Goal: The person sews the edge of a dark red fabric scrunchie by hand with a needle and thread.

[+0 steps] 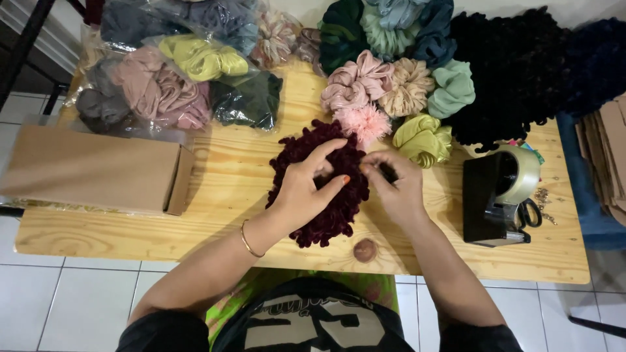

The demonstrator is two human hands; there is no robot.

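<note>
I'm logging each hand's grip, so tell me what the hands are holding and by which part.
Both hands hold the dark maroon scrunchie on the wooden table. The left hand grips its middle; the right hand pinches its right edge.

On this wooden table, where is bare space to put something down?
Bare wood lies between the cardboard box and the maroon scrunchie, and along the table front edge. The back is crowded with scrunchies and bagged ones; the tape dispenser fills the right.

Wooden table: scrunchies, bagged fabric, cardboard box, tape dispenser, scissors
</note>
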